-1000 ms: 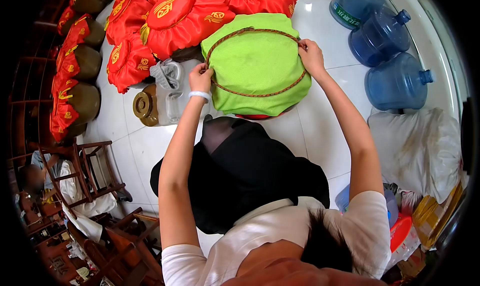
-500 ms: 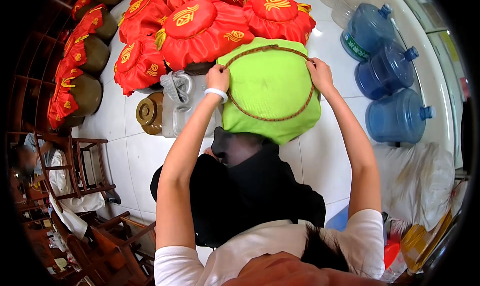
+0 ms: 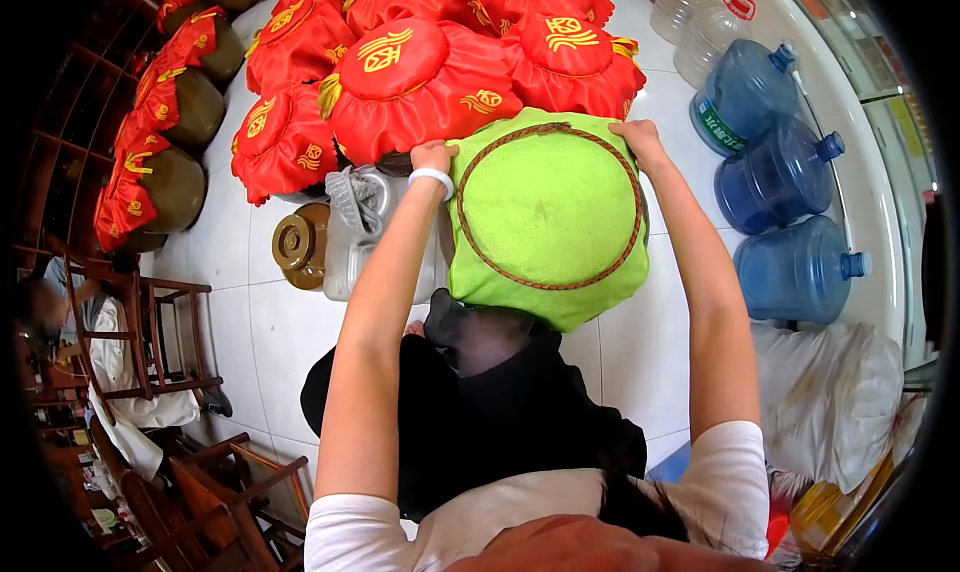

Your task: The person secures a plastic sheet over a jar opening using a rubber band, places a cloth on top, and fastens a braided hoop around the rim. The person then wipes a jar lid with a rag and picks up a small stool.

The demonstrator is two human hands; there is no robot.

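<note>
A light green cloth [image 3: 545,207] is draped over a rounded object that it hides. A brown braided cord [image 3: 548,287] lies in a ring on top of the cloth. My left hand [image 3: 433,158] is closed at the cloth's upper left edge, outside the cord, with a white band on the wrist. At the upper right edge, my right hand [image 3: 640,140] pinches the cloth, also outside the cord. Behind the cloth stand several jars topped with red satin covers [image 3: 420,82] bearing gold marks.
Blue water bottles [image 3: 790,267] line the right side, above a white sack [image 3: 830,392]. To the left are a brown lidded jar [image 3: 298,244], a clear plastic container [image 3: 350,272], wooden stools [image 3: 165,342] and a seated person [image 3: 60,307]. More jars [image 3: 175,192] stand far left.
The cord was between my fingers and now lies on the cloth. Both hands have moved outward to the cloth's upper edges. The view has shifted, so the cloth appears lower and further right.
</note>
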